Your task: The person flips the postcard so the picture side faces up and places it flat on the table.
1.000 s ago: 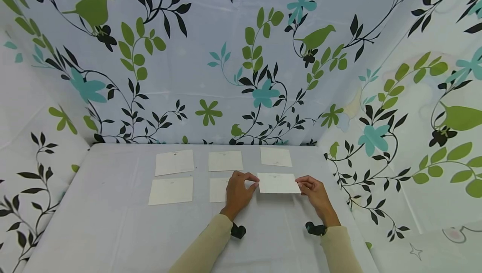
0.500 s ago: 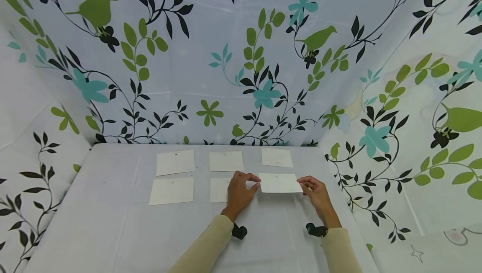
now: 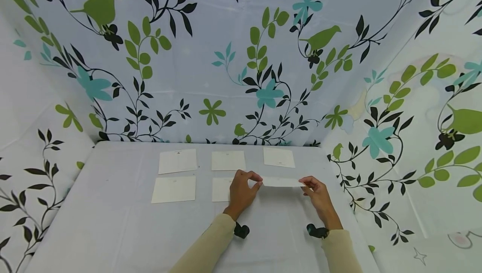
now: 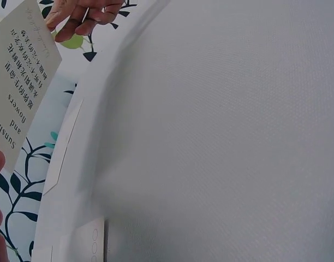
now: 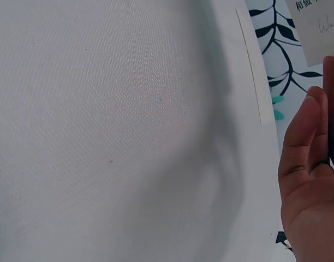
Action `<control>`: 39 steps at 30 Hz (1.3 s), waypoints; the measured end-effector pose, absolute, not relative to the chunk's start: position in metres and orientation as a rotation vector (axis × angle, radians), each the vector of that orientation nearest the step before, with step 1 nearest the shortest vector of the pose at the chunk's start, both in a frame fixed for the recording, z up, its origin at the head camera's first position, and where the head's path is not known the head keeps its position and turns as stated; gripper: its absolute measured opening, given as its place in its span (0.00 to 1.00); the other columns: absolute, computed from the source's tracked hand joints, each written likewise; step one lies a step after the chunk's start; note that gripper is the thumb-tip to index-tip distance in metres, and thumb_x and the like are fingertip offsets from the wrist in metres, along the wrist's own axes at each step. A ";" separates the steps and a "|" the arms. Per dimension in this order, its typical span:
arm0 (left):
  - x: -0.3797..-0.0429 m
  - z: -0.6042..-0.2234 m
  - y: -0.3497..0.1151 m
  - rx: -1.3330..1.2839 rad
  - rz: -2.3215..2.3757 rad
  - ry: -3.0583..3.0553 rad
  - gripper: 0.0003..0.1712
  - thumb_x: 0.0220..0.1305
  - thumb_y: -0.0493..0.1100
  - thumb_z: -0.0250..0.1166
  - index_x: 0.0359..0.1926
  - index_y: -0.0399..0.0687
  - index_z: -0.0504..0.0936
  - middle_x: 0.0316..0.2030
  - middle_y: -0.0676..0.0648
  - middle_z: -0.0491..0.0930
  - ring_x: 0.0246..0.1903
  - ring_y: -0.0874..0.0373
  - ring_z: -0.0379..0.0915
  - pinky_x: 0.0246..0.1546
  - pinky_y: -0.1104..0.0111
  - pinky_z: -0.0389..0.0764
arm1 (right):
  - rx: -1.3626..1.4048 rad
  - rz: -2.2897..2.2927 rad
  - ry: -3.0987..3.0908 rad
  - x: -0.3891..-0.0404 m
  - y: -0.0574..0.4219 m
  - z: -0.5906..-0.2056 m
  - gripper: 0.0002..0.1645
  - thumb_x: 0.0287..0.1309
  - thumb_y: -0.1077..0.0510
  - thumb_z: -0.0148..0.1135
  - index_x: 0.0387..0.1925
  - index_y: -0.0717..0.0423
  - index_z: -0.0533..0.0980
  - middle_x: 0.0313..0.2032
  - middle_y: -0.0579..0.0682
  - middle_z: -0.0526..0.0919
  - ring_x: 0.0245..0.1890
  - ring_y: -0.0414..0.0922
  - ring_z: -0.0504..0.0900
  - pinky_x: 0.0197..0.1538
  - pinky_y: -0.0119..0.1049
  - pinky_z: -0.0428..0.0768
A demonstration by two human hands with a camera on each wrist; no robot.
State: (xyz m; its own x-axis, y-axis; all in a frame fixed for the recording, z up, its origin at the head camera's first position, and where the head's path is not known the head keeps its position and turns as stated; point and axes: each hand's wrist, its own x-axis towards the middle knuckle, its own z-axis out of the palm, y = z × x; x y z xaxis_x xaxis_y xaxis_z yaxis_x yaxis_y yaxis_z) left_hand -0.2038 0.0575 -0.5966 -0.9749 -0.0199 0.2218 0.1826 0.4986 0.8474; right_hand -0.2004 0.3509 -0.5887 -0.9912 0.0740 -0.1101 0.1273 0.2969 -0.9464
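**Text card [image 3: 282, 182] pinched at both ends, tilted nearly edge-on to the head view**

All places relative to that card, big stuff first.

- Bird-and-leaf fabric [image 3: 173, 84]: behind it, also hanging either side.
- White tabletop [image 3: 113, 222]: below it; we see a gap, no contact.
- Left hand [image 3: 242, 193]: thumb and index finger pinch its left end.
- Right hand [image 3: 319, 199]: thumb and fingers pinch its right end.
- Other cards, all flat: back-right card [image 3: 279, 157] just behind it; back-middle card [image 3: 228, 160] and back-left card [image 3: 178, 161] behind and left; front-middle card [image 3: 220, 189], partly hidden by a hand, and front-left card [image 3: 173, 189] to its left.
- Print: Chinese characters [image 4: 28, 68] plus English lettering [image 4: 15, 117] on its underside, per left wrist.

Step, our read: lifted and angled, mid-turn or pre-placement. Next move calls for both pinches rotating together so it doesn't bow, clear of the front-middle neighbour. Which face goes up, we can't tell.
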 end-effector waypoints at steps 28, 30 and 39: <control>-0.203 -0.597 0.064 -0.119 -1.512 -2.430 0.06 0.63 0.42 0.76 0.38 0.56 0.86 0.32 0.55 0.83 0.41 0.58 0.76 0.43 0.64 0.74 | 0.296 -1.918 2.488 -0.200 0.342 -0.588 0.18 0.73 0.54 0.67 0.55 0.63 0.78 0.44 0.52 0.85 0.44 0.45 0.83 0.45 0.32 0.83; -0.203 -0.597 0.064 -0.110 -1.504 -2.430 0.05 0.64 0.43 0.76 0.37 0.57 0.86 0.31 0.56 0.83 0.41 0.59 0.75 0.44 0.64 0.74 | 0.338 -1.934 2.481 -0.200 0.340 -0.587 0.16 0.73 0.56 0.67 0.54 0.61 0.78 0.42 0.49 0.85 0.43 0.44 0.83 0.45 0.32 0.83; -0.202 -0.598 0.064 -0.104 -1.496 -2.441 0.05 0.63 0.43 0.76 0.39 0.56 0.89 0.32 0.53 0.84 0.41 0.58 0.74 0.43 0.65 0.73 | 0.447 -1.955 2.474 -0.198 0.334 -0.587 0.16 0.72 0.58 0.68 0.56 0.61 0.79 0.42 0.48 0.88 0.42 0.42 0.87 0.44 0.33 0.84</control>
